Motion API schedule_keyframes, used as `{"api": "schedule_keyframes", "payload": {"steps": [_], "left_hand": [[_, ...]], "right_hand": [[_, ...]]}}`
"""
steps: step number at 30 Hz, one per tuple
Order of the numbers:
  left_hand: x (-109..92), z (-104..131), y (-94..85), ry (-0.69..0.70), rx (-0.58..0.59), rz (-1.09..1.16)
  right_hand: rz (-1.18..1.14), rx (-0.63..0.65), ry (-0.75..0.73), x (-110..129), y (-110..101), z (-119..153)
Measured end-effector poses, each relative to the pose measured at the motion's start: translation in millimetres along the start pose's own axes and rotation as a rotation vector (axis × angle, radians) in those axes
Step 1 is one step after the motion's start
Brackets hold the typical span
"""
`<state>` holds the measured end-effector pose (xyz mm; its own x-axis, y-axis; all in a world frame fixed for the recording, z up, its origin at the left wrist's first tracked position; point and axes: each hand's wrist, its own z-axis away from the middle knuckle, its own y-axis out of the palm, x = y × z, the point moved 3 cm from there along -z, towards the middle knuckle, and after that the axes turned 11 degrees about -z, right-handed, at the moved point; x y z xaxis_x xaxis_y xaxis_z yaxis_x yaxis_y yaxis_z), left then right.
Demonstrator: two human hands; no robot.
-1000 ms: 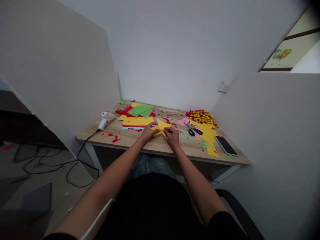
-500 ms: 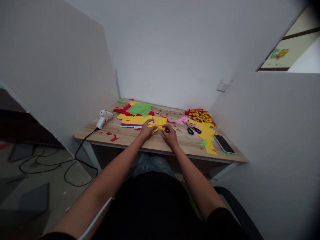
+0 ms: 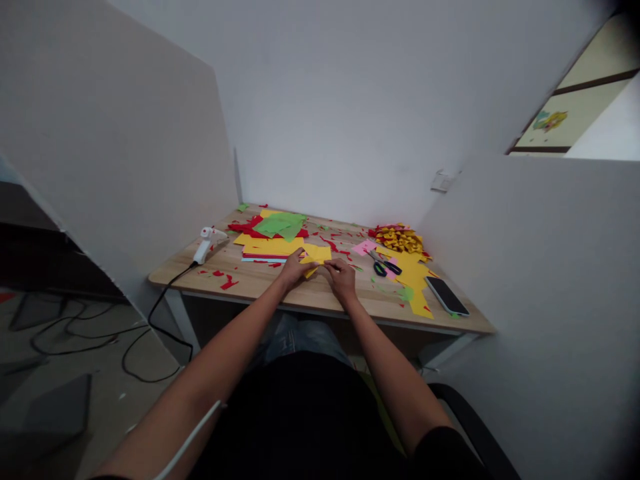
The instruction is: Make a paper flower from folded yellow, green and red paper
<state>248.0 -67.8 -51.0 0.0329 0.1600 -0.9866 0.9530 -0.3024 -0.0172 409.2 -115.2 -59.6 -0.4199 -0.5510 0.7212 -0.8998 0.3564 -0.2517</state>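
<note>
A piece of yellow paper (image 3: 318, 253), creased and partly folded, is held up between my two hands above the front half of the table. My left hand (image 3: 295, 267) grips its left side, thumb toward me. Fingertips of my right hand (image 3: 342, 277) pinch its right lower edge. Just left of my left hand lies a stack of coloured paper sheets (image 3: 265, 247), yellow on top with red and light blue below. To the right of my right hand rest scissors (image 3: 385, 264) with dark handles, partly over pink paper (image 3: 364, 247).
A white glue gun (image 3: 206, 245) stands at the left, its black cable running off the table edge. Green sheets (image 3: 283, 225) lie over red paper at the back. A yellow-and-red paper bundle (image 3: 399, 239), yellow offcuts (image 3: 415, 280) and a phone (image 3: 447, 295) occupy the right; red scraps are scattered about.
My right hand has shifted its pinch on the yellow paper, and its fingers now lie closer to the left hand's. A lower part of the paper now points down. The view has tilted slightly.
</note>
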Motion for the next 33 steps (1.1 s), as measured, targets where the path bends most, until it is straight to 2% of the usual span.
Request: {"api": "schedule_keyframes", "payload": {"steps": [5, 15, 33], "left_hand": [[2, -2, 0.1, 0.001, 0.032, -0.007], [5, -2, 0.1, -0.062, 0.008, -0.069], [7, -5, -2.4, -0.001, -0.007, 0.040]], "right_hand": [[0.000, 0.026, 0.021, -3, 1, 0], [-0.052, 0.106, 0.057, -4, 5, 0], [-0.157, 0.086, 0.173, -12, 4, -1]]}}
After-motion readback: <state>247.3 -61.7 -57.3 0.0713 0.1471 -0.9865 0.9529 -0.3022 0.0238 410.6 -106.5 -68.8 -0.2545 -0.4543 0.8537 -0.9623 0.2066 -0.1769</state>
